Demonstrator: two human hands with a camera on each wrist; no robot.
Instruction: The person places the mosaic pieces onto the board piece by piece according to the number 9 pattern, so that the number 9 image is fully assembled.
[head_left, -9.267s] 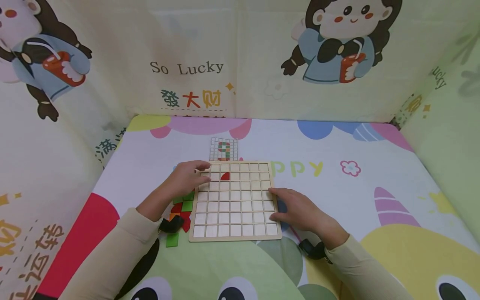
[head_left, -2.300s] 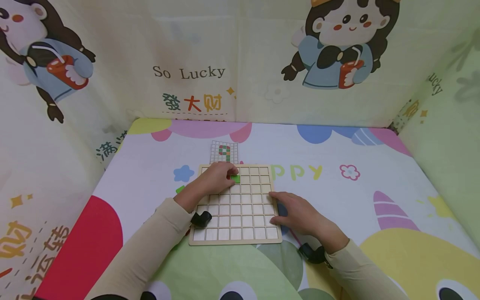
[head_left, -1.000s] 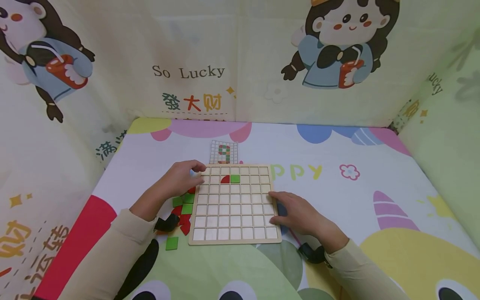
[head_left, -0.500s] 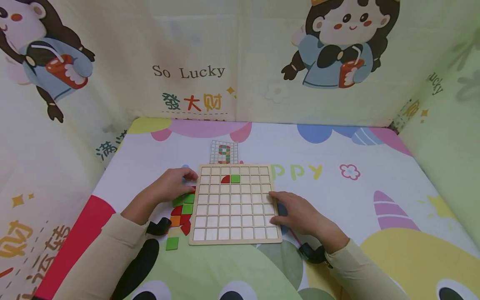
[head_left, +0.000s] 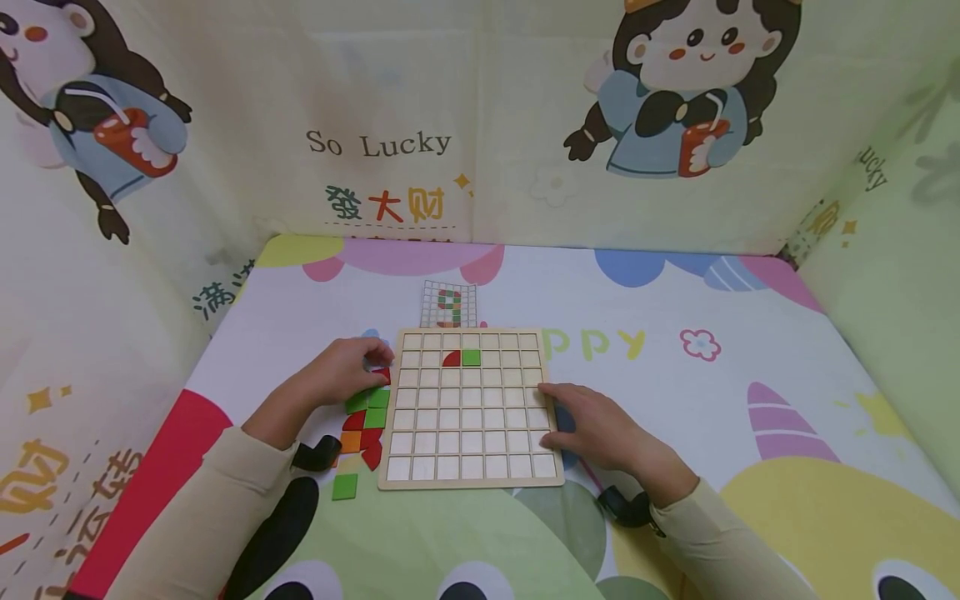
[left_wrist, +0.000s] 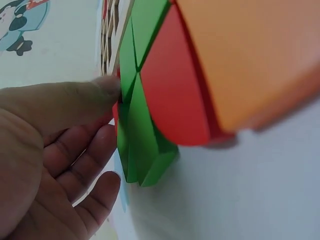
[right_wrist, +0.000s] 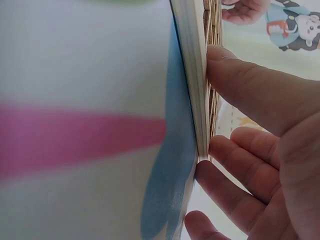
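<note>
A wooden grid board (head_left: 470,482) lies flat on the table, with a red quarter-circle tile (head_left: 452,359) and a green square tile (head_left: 471,357) side by side in its second row. At the board's left edge my left hand (head_left: 341,368) pinches a red tile (head_left: 382,376), mostly covered by the thumb and fingers. Close under that hand, green tiles (left_wrist: 145,135) and a red rounded tile (left_wrist: 175,85) show in the left wrist view. My right hand (head_left: 596,417) rests its thumb and fingertips against the board's right edge, fingers relaxed.
More loose tiles lie left of the board, among them an orange square (head_left: 350,442) and a separate green square (head_left: 344,486). Behind the board is a printed pattern card (head_left: 448,304), its lower end at the board's back edge. A patterned cloth (head_left: 637,283) covers the table.
The green square was set beside the red quarter-circle by my left hand, which then drew back left and down to the loose tiles. My right hand stays at the board's edge.
</note>
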